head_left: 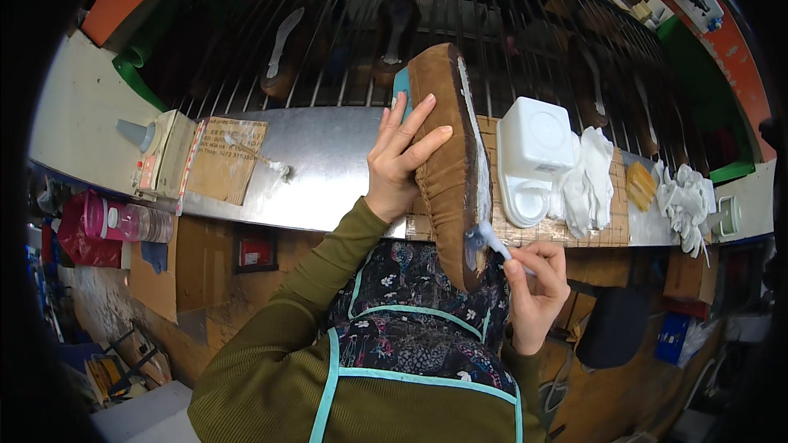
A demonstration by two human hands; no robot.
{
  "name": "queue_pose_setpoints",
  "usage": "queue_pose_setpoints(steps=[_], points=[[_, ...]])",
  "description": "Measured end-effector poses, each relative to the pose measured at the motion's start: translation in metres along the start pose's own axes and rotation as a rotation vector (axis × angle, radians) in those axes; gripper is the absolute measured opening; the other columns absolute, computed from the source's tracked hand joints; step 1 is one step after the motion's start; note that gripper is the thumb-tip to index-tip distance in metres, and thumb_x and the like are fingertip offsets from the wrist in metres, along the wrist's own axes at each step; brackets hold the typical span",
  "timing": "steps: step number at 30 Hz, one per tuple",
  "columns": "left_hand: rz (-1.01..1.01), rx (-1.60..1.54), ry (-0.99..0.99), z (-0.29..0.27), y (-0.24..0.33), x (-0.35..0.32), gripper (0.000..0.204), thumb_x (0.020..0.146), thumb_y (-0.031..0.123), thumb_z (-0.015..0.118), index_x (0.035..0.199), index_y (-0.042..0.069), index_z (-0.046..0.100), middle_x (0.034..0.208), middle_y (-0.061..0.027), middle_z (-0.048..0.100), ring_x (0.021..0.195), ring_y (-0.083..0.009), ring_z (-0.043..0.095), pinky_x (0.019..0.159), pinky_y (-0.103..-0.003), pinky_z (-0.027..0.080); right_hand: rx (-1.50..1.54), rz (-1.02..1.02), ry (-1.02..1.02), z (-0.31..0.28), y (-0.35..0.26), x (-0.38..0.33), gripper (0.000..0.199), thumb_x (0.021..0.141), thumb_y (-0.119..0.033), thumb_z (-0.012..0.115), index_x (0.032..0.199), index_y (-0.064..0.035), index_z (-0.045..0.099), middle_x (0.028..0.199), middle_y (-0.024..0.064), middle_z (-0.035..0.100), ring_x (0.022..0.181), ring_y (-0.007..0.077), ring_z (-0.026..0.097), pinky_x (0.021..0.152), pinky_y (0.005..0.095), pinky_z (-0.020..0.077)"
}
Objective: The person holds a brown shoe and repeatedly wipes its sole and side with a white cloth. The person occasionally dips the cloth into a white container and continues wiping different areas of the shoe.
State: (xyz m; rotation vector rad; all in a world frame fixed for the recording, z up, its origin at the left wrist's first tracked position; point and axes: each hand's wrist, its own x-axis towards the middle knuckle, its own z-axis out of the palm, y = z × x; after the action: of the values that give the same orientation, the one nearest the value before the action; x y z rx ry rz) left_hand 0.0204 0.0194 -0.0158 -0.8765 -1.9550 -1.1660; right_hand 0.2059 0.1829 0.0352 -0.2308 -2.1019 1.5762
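Observation:
My left hand (396, 162) grips a brown suede shoe upper (442, 139), its fingers spread over the side. The upper stands tilted on edge above my lap, with a teal last (401, 84) showing behind my fingertips. A white coating runs along the dark bottom edge on its right. My right hand (538, 291) pinches a small brush with a pale handle (495, 241). Its head touches the bottom edge of the upper near the lower end. Right of the upper stands a white plastic container (533, 141) with a small round cup at its front.
White gloves (593, 184) lie right of the container, with more gloves (685, 201) farther right. Metal bars (345, 86) cross a conveyor behind the steel table (320, 164), with more shoes (283, 53) beneath. At left, a cardboard piece (220, 166) carries another brush (261, 154).

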Motion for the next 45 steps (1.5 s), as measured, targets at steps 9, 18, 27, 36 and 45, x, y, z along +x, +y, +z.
queue_pose_setpoints(steps=[9,18,27,36,45], points=[[0.047,0.009,-0.005,-0.004,-0.002,0.004,0.053,0.069,0.028,0.081,0.117,0.027,0.060,0.141,-0.0074,0.049,0.131,-0.0455,0.039,0.107,-0.059,0.031,-0.172,-0.183,0.077,0.013,0.006,0.040,0.015,0.080,-0.006,0.073,0.094,-0.0024,0.072,0.091,0.0050,0.055,0.068,0.0087,0.051,0.054,0.0201,0.0400],[0.013,0.034,0.000,-0.002,-0.004,0.014,0.058,0.067,0.020,0.080,0.121,0.027,0.061,0.141,-0.0062,0.049,0.131,-0.0439,0.040,0.105,-0.060,0.031,-0.147,-0.182,-0.120,-0.009,0.002,0.045,0.014,0.078,-0.005,0.075,0.091,-0.0018,0.073,0.092,0.0053,0.057,0.066,0.0076,0.051,0.054,0.0204,0.0392],[-0.059,0.067,-0.057,0.003,-0.005,0.029,0.061,0.067,0.013,0.080,0.122,0.028,0.060,0.142,-0.0015,0.048,0.131,-0.0404,0.042,0.107,-0.063,0.024,-0.130,-0.252,-0.157,-0.027,0.002,0.046,0.015,0.077,-0.003,0.075,0.091,0.0003,0.072,0.089,0.0049,0.057,0.067,0.0083,0.050,0.055,0.0201,0.0379],[-0.181,0.039,-0.241,-0.002,0.007,0.046,0.065,0.068,0.013,0.081,0.126,0.024,0.055,0.142,-0.0020,0.048,0.132,-0.0350,0.043,0.106,-0.067,0.019,-0.098,-0.367,-0.191,-0.037,-0.015,0.068,0.015,0.075,0.000,0.075,0.090,0.0009,0.072,0.090,0.0059,0.056,0.070,0.0103,0.052,0.056,0.0209,0.0396],[-0.199,-0.292,-0.291,-0.012,0.026,0.066,0.067,0.064,0.010,0.083,0.125,0.017,0.055,0.126,-0.0069,0.060,0.114,-0.0287,0.059,0.097,-0.048,0.042,-0.097,-0.554,-0.199,-0.038,-0.042,0.093,0.016,0.074,0.000,0.075,0.090,0.0011,0.071,0.092,0.0069,0.055,0.071,0.0105,0.051,0.058,0.0216,0.0400]])
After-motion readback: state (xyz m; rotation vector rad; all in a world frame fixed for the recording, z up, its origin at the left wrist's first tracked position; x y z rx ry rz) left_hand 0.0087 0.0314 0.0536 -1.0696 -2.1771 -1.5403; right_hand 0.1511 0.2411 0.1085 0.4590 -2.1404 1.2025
